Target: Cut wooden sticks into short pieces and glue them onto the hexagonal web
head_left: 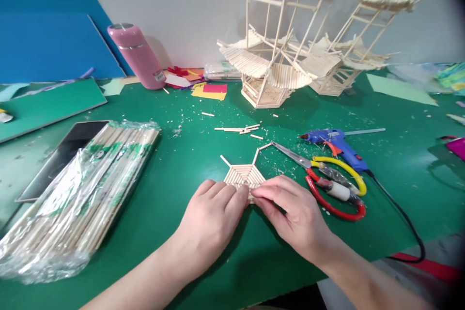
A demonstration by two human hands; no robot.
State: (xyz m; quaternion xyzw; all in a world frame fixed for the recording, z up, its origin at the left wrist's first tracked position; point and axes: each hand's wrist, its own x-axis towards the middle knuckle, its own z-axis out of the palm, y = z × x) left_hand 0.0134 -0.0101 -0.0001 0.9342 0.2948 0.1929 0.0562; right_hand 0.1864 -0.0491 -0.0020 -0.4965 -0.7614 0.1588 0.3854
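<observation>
A small web-like panel of thin wooden sticks [241, 173] lies on the green table, with two sticks jutting from its far edge. My left hand [214, 208] is on its near left part, fingers bent together and pressed on the sticks. From the right, my right hand [292, 208] pinches at the panel's near right edge; its fingertips partly cover whatever is between them. Several cut stick pieces [236, 130] lie beyond the panel. Scissors with red and yellow handles [337, 184] rest to the right, their tip touching one jutting stick.
A blue glue gun [339, 143] lies behind the scissors, its black cord running to the near right. Plastic-wrapped sticks [90, 193] overlap a dark flat device [69, 150] at left. Two stick-built towers [267, 68] [337, 70] and a pink bottle [140, 58] stand at the back.
</observation>
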